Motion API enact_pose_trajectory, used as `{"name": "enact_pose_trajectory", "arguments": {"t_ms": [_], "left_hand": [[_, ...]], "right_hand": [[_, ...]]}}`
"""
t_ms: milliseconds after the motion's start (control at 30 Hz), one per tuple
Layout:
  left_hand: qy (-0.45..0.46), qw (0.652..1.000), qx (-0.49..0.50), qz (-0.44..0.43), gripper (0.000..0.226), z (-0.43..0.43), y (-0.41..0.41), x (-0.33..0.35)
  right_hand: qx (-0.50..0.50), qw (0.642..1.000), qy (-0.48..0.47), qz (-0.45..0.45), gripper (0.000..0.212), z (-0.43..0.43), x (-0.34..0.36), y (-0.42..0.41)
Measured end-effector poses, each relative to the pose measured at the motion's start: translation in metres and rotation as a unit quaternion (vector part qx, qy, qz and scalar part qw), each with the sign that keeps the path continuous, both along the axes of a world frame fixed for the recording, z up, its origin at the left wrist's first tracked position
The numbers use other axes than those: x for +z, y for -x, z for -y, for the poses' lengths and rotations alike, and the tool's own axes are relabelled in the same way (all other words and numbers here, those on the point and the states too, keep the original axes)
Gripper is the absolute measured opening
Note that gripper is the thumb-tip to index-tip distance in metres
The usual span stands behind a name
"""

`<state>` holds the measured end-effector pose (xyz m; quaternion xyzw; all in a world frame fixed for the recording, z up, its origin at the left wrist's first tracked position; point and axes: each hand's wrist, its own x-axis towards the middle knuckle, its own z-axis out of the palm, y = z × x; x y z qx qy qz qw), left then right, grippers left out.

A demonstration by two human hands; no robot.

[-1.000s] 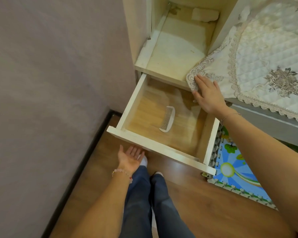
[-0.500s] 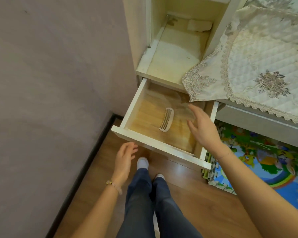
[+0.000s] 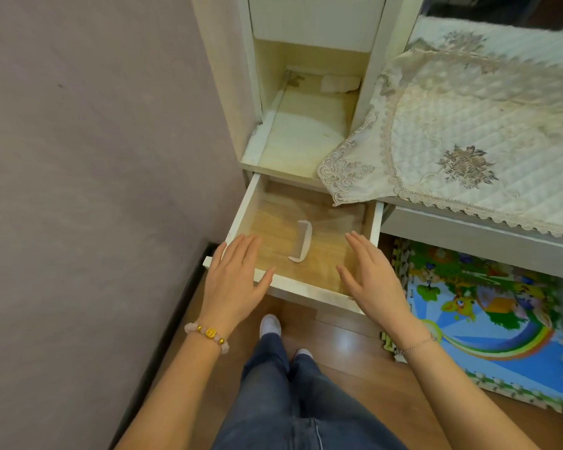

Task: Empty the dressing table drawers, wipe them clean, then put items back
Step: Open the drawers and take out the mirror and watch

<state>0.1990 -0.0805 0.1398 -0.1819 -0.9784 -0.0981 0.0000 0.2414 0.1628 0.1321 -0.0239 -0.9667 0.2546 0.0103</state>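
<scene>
A white drawer (image 3: 241, 216) with a wooden bottom stands pulled out of the dressing table. A single white comb (image 3: 301, 241) lies in its middle. My left hand (image 3: 234, 280) hovers palm down over the drawer's front left corner, fingers straight. My right hand (image 3: 369, 277) hovers palm down over the drawer's right side, fingers straight too. Neither hand holds anything, and the comb lies between them untouched.
Above the drawer is an open shelf (image 3: 293, 147) with a small white item (image 3: 340, 83) at its back. A lace-edged quilted cloth (image 3: 462, 141) covers the tabletop and overhangs the drawer's back right corner. A colourful play mat (image 3: 488, 323) lies at right; the wall (image 3: 95, 190) stands close at left.
My right hand left the cloth's corner and came down over the drawer. My left hand turned palm down and rose from below the drawer front to its left corner.
</scene>
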Motion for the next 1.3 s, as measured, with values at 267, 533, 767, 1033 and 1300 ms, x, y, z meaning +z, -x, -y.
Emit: {"name": "enact_pose_trajectory", "arguments": {"t_ms": [267,533,767,1033,1300], "left_hand": [[-0.011,0.998,-0.064,-0.023,0.060,-0.021,0.014,0.020],[-0.025,0.982,-0.188,-0.010,0.063,-0.065,0.056,0.032],[-0.029,0.953,-0.301,0.005,0.058,-0.115,0.088,0.027],[-0.025,0.915,-0.403,0.005,0.060,-0.179,0.097,0.028],[-0.025,0.900,-0.435,0.005,0.058,-0.234,0.095,0.025]], "right_hand": [[-0.059,0.998,0.008,-0.008,0.057,-0.012,0.016,-0.017],[-0.170,0.985,0.000,0.004,0.059,-0.026,0.029,-0.016],[-0.273,0.961,-0.019,0.028,0.059,-0.042,0.035,-0.035],[-0.363,0.931,-0.020,0.029,0.060,-0.064,0.036,-0.051],[-0.386,0.922,0.011,0.028,0.059,-0.105,0.025,-0.056]]}}
